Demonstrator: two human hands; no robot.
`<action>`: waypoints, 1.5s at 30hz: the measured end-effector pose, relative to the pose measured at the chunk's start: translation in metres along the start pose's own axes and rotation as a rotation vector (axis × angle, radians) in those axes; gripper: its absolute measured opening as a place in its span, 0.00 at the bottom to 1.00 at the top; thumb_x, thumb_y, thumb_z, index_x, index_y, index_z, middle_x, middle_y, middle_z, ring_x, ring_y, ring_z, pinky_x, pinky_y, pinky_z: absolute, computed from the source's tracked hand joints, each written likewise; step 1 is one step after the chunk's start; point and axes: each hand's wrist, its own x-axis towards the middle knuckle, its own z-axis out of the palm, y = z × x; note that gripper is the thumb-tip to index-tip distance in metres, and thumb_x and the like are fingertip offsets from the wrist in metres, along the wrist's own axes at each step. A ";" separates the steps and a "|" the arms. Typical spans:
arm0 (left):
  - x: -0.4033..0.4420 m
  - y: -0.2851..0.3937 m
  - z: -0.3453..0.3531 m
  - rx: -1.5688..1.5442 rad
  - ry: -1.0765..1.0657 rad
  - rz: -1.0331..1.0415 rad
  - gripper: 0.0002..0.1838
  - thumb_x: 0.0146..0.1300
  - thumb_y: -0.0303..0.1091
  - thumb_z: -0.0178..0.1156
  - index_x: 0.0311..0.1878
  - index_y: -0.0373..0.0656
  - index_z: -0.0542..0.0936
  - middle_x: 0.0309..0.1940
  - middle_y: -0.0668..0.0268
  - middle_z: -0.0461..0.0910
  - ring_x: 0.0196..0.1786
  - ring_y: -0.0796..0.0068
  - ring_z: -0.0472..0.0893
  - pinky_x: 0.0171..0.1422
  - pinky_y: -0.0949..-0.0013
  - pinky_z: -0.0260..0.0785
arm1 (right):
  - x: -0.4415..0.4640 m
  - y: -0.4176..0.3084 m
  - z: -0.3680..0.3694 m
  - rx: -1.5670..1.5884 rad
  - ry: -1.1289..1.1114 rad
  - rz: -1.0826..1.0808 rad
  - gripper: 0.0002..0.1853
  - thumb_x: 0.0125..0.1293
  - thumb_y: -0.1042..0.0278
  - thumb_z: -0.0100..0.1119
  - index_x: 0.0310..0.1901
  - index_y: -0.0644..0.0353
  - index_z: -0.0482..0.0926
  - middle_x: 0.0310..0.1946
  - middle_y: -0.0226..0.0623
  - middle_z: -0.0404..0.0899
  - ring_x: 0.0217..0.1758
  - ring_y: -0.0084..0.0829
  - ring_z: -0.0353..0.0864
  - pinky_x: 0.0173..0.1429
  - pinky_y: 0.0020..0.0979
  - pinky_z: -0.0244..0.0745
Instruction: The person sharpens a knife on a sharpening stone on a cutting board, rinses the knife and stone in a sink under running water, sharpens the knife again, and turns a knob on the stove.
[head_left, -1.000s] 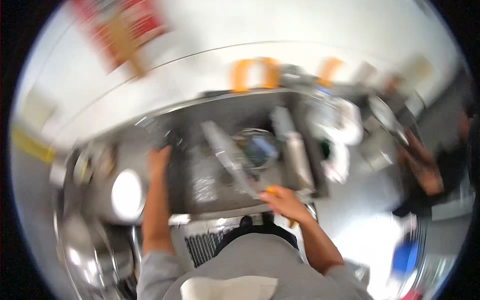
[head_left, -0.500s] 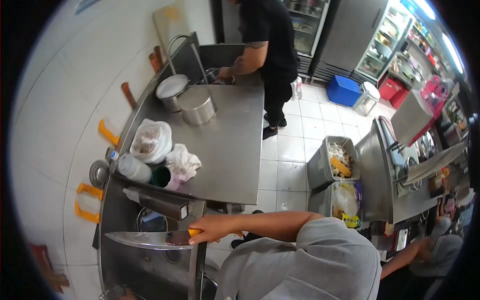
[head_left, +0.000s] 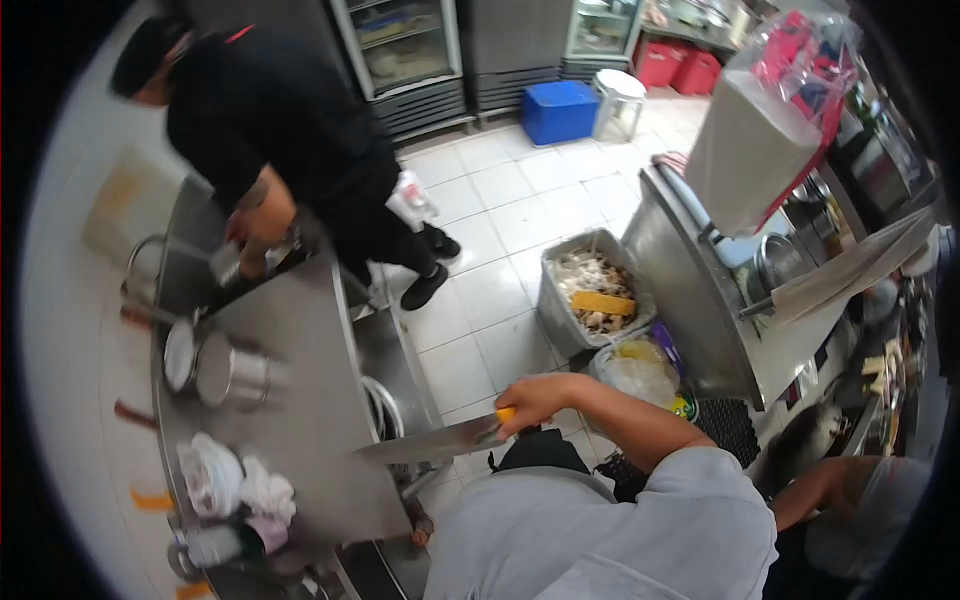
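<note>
My right hand is closed around the orange handle of a large knife. The wide blade points left, over the edge of the steel counter. Below the blade, beside my grey shirt, a small skin-coloured part that looks like my left hand shows at the sink edge; its fingers are too small to make out. A white cloth and a white plastic bag lie on the counter's lower left.
A co-worker in black bends over a sink at the upper left. Pots stand on the counter. A grey bin of scraps and a bagged bin are on the floor ahead. At right is another steel counter.
The view has swung right, away from the sink. My right hand still holds the knife, its blade now beside the counter. The co-worker appears larger and farther left in view.
</note>
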 end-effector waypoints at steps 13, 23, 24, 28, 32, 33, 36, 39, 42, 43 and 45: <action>0.290 0.342 0.280 -0.066 -0.675 0.714 0.27 0.53 0.31 0.64 0.57 0.36 0.70 0.47 0.64 0.76 0.48 0.74 0.75 0.56 0.71 0.66 | -0.112 0.211 -0.071 0.100 0.631 0.845 0.26 0.60 0.39 0.58 0.38 0.59 0.78 0.23 0.38 0.82 0.21 0.32 0.81 0.32 0.37 0.74; 0.383 0.647 0.503 0.326 -0.771 1.189 0.29 0.51 0.42 0.64 0.54 0.38 0.68 0.38 0.43 0.80 0.42 0.44 0.81 0.47 0.55 0.72 | -0.080 0.209 -0.150 0.444 1.050 1.000 0.27 0.59 0.38 0.57 0.42 0.58 0.79 0.37 0.49 0.82 0.44 0.50 0.81 0.47 0.45 0.74; 0.385 0.673 0.521 0.333 -0.828 1.225 0.29 0.51 0.42 0.64 0.53 0.37 0.68 0.37 0.42 0.80 0.42 0.42 0.81 0.47 0.54 0.72 | -0.072 0.200 -0.151 0.448 1.072 1.024 0.27 0.60 0.38 0.57 0.42 0.58 0.79 0.37 0.50 0.82 0.43 0.51 0.81 0.46 0.45 0.74; 0.364 0.777 0.592 0.537 -0.967 1.510 0.30 0.50 0.42 0.63 0.53 0.36 0.68 0.37 0.43 0.80 0.42 0.42 0.80 0.46 0.51 0.72 | -0.047 0.166 -0.158 0.803 1.197 1.064 0.26 0.60 0.40 0.60 0.39 0.60 0.79 0.31 0.47 0.82 0.33 0.47 0.82 0.38 0.41 0.75; 0.289 0.847 0.645 0.599 -1.042 1.727 0.33 0.49 0.43 0.63 0.56 0.37 0.65 0.38 0.44 0.81 0.43 0.43 0.81 0.47 0.50 0.72 | -0.018 0.121 -0.172 1.085 1.522 0.976 0.21 0.62 0.48 0.63 0.34 0.61 0.75 0.19 0.34 0.75 0.16 0.26 0.76 0.24 0.30 0.70; 0.270 0.856 0.656 0.608 -1.037 1.780 0.34 0.49 0.44 0.63 0.58 0.38 0.64 0.38 0.45 0.81 0.43 0.43 0.81 0.47 0.50 0.72 | -0.009 0.111 -0.176 1.185 1.608 0.976 0.20 0.61 0.49 0.64 0.34 0.61 0.75 0.19 0.34 0.75 0.17 0.25 0.75 0.24 0.29 0.70; 0.217 0.872 0.703 0.630 -1.124 1.906 0.35 0.48 0.45 0.65 0.58 0.39 0.66 0.43 0.45 0.79 0.45 0.45 0.80 0.48 0.51 0.73 | 0.020 0.101 -0.184 1.356 1.843 0.941 0.17 0.62 0.52 0.64 0.34 0.60 0.75 0.18 0.31 0.74 0.16 0.23 0.73 0.23 0.27 0.69; 0.171 0.864 0.740 0.473 -1.123 2.097 0.36 0.46 0.48 0.65 0.58 0.41 0.69 0.48 0.44 0.74 0.46 0.47 0.80 0.50 0.52 0.73 | 0.051 0.104 -0.191 1.475 2.089 0.837 0.14 0.65 0.57 0.62 0.33 0.60 0.74 0.18 0.28 0.72 0.16 0.19 0.70 0.21 0.24 0.67; 0.131 0.855 0.759 0.587 -1.097 2.142 0.35 0.45 0.48 0.65 0.57 0.41 0.72 0.53 0.47 0.70 0.48 0.49 0.79 0.51 0.53 0.74 | 0.067 0.123 -0.208 1.576 2.286 0.719 0.12 0.67 0.60 0.59 0.33 0.60 0.74 0.18 0.26 0.70 0.16 0.16 0.68 0.20 0.20 0.67; 0.121 0.851 0.764 0.587 -1.076 2.149 0.33 0.45 0.48 0.66 0.53 0.40 0.75 0.50 0.48 0.73 0.48 0.49 0.79 0.52 0.54 0.74 | 0.071 0.125 -0.215 1.592 2.388 0.639 0.13 0.67 0.60 0.59 0.33 0.61 0.73 0.18 0.26 0.70 0.16 0.16 0.68 0.20 0.20 0.67; 0.114 0.854 0.783 0.626 -1.061 2.260 0.32 0.44 0.47 0.67 0.52 0.39 0.77 0.48 0.47 0.76 0.48 0.49 0.80 0.50 0.52 0.75 | 0.070 0.128 -0.237 1.619 2.534 0.573 0.13 0.68 0.59 0.58 0.33 0.61 0.73 0.18 0.26 0.71 0.16 0.16 0.68 0.20 0.20 0.67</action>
